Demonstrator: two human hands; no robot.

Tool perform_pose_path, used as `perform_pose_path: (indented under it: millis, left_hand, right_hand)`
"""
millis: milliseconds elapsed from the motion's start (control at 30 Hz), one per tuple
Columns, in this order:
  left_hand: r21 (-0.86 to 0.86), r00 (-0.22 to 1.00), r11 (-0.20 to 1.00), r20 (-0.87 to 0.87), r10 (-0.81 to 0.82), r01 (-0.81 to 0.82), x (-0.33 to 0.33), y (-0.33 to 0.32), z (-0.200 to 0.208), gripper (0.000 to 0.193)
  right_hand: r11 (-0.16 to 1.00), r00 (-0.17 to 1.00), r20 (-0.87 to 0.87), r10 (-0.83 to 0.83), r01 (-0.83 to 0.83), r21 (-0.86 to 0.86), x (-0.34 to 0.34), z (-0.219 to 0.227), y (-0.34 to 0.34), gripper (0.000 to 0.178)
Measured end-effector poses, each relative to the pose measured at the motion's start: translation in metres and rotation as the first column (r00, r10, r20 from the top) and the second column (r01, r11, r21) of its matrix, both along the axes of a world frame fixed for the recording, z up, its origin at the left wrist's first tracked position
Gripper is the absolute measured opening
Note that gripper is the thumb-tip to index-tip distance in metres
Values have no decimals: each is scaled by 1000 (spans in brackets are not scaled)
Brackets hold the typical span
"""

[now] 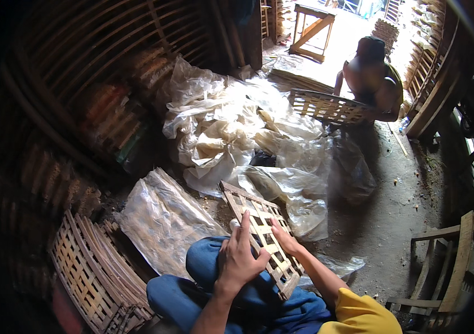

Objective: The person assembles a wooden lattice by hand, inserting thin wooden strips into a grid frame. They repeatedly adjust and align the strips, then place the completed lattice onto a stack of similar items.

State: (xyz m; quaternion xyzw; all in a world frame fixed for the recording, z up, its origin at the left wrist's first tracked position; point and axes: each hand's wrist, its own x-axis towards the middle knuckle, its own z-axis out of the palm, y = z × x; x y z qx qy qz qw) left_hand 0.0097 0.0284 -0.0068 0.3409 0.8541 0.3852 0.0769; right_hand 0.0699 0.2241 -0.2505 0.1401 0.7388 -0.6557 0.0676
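A slatted, woven bamboo tray [259,217] with a wooden rim leans at a slant over my lap, its far end raised. My left hand [241,259] touches its left edge, fingers stretched out and thumb spread over the lattice. From the other side, my right hand [286,238] reaches across the right edge and holds the tray; some of its fingers are hidden. Beneath are my knees in blue trousers [203,261]. At lower left stands a stack of similar trays [89,273], tilted on edge.
Crumpled clear plastic sheeting [220,128] heaps up ahead, and a folded sheet [164,217] lies nearer. At the far right a crouching person [370,78] is by another woven tray [326,107]. A wooden frame [448,267] stands right; a wooden stand [312,33] is at the back.
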Motion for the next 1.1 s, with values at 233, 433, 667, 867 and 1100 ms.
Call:
perform_pose_path:
  millis: [233, 433, 667, 867, 1100]
  left_hand:
    - [-97, 999, 995, -44, 5, -9, 2, 0, 0, 90]
    - [-77, 999, 997, -35, 19, -22, 7, 2, 0, 89]
    - [70, 991, 994, -103, 87, -80, -2, 7, -7, 76]
    - [-81, 994, 992, 54, 97, -92, 1, -12, 3, 78]
    - [-64, 987, 989, -106, 124, -131, 5, -13, -12, 74]
  right_hand:
    - [959, 653, 727, -214, -1, 284, 161, -113, 32, 81]
    - [967, 950, 192, -245, 254, -22, 73, -37, 27, 79]
    - [1000, 991, -132, -17, 16, -10, -25, 53, -24, 70]
    - [973, 949, 307, -71, -2, 229, 43, -73, 13, 70]
    - [923, 908, 270, -320, 235, 305, 126, -68, 17, 68]
